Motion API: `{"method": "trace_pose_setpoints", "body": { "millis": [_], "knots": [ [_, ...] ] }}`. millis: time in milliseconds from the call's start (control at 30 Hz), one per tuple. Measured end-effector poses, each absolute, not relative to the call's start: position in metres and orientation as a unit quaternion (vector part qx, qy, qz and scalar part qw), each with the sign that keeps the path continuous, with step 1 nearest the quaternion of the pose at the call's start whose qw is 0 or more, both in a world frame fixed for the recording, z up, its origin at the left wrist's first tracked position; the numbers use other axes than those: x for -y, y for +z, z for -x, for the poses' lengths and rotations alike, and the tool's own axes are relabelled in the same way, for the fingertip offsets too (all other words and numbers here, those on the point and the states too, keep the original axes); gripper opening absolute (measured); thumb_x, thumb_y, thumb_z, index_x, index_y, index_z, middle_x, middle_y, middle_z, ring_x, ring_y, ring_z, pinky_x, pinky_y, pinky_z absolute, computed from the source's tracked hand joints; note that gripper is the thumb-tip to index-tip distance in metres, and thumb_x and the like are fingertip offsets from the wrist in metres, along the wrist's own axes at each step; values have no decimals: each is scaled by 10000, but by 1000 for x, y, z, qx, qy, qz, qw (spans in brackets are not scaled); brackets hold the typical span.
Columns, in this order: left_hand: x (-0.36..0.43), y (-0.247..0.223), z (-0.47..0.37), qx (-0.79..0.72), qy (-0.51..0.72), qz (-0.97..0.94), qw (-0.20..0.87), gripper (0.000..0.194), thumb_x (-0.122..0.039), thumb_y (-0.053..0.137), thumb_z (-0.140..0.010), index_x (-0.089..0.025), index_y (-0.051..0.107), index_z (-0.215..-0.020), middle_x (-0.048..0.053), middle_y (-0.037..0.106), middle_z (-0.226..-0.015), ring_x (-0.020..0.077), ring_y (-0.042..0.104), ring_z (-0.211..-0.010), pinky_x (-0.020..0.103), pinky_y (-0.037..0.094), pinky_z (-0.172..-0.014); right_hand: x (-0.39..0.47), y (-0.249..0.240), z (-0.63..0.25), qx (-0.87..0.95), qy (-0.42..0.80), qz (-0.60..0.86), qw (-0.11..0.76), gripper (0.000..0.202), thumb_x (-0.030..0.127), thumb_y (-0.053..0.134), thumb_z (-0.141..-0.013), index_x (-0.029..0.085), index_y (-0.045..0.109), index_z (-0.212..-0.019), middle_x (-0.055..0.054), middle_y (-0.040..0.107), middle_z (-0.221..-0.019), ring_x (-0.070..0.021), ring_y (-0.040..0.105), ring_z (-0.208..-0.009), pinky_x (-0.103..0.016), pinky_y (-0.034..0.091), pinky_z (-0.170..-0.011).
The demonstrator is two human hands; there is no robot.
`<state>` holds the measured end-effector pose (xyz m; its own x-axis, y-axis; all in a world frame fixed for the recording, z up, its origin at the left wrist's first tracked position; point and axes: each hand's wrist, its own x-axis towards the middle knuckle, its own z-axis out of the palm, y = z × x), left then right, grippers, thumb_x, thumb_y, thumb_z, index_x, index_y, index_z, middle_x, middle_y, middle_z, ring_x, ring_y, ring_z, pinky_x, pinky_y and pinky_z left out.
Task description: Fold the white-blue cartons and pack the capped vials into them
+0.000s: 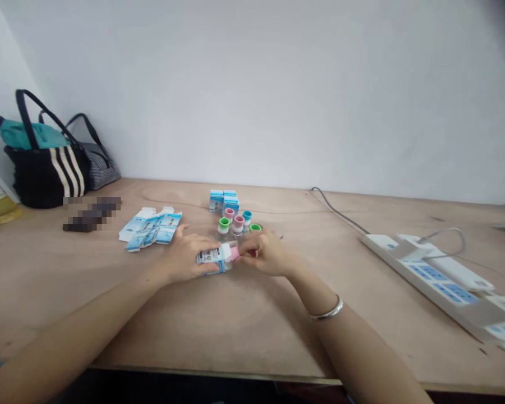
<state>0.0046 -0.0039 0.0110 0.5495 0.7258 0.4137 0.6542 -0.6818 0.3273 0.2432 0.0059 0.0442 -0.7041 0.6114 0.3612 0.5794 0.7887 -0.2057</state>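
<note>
Clamping carton (210,257) in left fingers (205,246), touching half-boxed pink-topped bottle (234,253) with right fingers (249,245) (grip unclear); having boxes (230,203) closed, flat cartons (168,227) and loose bottles (238,227) left.

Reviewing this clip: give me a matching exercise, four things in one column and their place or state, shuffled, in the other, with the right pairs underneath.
Things
1. Black bag with handles
2. Power strip
3. Silver bracelet
4. Carton with dark print

Places or states
A. Worn on the right arm
B. Held in the left hand, a pink cap at one end
C. At the far left, something teal showing at its top
D. On the right side of the table, with things plugged in

Right pairs: 1-C, 2-D, 3-A, 4-B
</note>
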Motion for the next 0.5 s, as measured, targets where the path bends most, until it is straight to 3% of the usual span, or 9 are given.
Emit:
{"method": "trace_pose_setpoints", "body": {
  "millis": [133, 300, 500],
  "knots": [
    [-1, 12, 7, -416, 248, -872, 63, 397, -480, 633, -741, -262, 649, -1073, 55, 674, -1104, 258, 586, -1057, 512, 109, -1101, -13, 54, -263, 904, 14, 357, 235, 189, 246, 603, -754, 166, 645, -588, -2, 563, -549, -103, 475, -538, -228, 314, -567],
    [-2, 15, 13, -385, 228, -891, 79, 377, -446, 631, -754, -291, 632, -1097, 29, 670, -1114, 243, 584, -1058, 490, 173, -1088, -17, 54, -265, 869, -53, 397, 291, 247, 288, 551, -819, 164, 641, -626, -29, 601, -620, -122, 500, -601, -256, 303, -625],
    [1, 15, 10, -370, 229, -897, 82, 365, -425, 642, -750, -283, 633, -1087, 31, 670, -1104, 242, 584, -1058, 467, 227, -1072, -26, 32, -244, 851, -158, 413, 283, 241, 305, 530, -858, 175, 642, -689, -40, 658, -730, -136, 509, -676, -291, 247, -669]
  ]
}}
